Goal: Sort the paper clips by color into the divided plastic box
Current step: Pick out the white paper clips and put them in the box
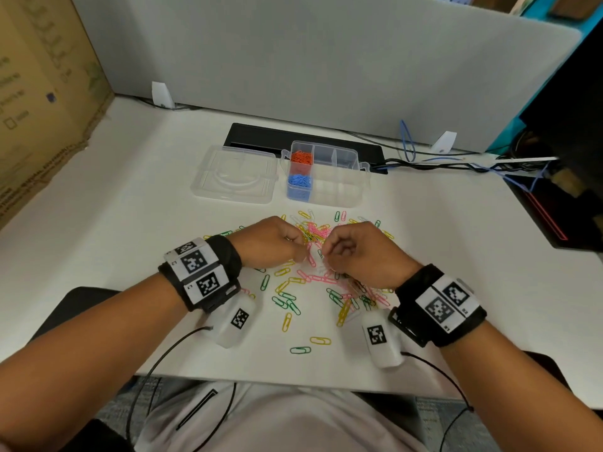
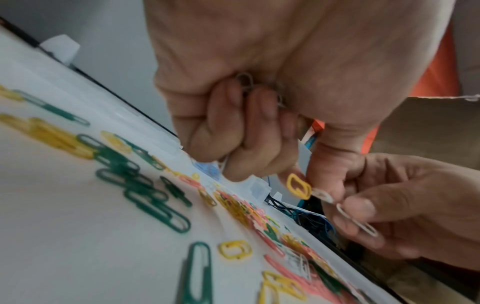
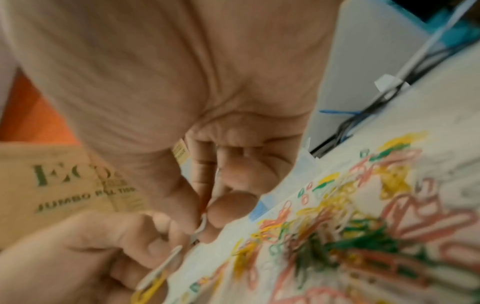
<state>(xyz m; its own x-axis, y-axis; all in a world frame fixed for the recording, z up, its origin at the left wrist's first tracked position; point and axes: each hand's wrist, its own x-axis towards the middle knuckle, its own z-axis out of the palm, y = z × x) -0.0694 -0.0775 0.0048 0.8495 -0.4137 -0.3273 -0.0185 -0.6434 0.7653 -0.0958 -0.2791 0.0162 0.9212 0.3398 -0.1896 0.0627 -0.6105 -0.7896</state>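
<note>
White clips are being pinched in both grips, the left hand (image 2: 259,115) also hooking a yellow clip (image 2: 298,186), the right hand (image 2: 405,205) alongside. The yellow one could be carried into the wrong box (image 1: 326,174) compartment (at 12 o'clock of the pile (image 1: 313,256) on the table (image 1: 456,272)). Fingertips are being hidden from the head view; the right-wrist view is blurred.

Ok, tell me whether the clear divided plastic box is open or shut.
Open. The clear divided plastic box has its clear hinged lid folded flat on the desk beside it, exposing orange paper clips and blue paper clips.
</note>
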